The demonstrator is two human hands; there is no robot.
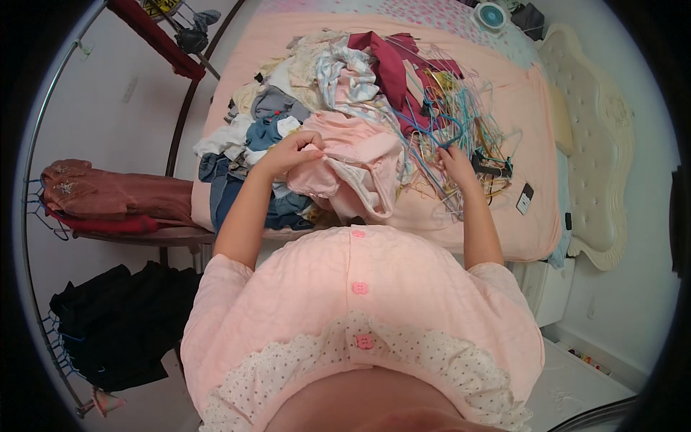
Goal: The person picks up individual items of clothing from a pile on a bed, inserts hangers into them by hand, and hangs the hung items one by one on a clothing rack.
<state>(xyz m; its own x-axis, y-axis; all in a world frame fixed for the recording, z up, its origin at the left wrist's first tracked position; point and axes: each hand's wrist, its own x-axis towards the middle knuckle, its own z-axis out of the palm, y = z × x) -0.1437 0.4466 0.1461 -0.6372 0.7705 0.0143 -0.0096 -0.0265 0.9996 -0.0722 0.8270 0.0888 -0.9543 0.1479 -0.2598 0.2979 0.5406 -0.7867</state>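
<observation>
Between my hands a pink garment (364, 162) with a pale inner edge lies bunched on the near part of a clothes heap. My left hand (297, 152) pinches its upper left part between thumb and fingers. To the right, my right hand (455, 162) grips a blue plastic hanger (452, 132) near its hook, at the front of a tangle of hangers (467, 113). Denim clothes (237, 189) and a white cloth (227, 137) sit left of my left hand. Beyond are a light patterned cloth (345, 75) and a dark red garment (386, 70).
The heap rests on a bed with a peach sheet (532, 119). A phone (524, 198) lies right of the hangers, and a small fan (490, 17) stands at the far right. At left, a metal rail (32, 135) carries a brownish-red dress (124, 189) and black clothes (124, 324).
</observation>
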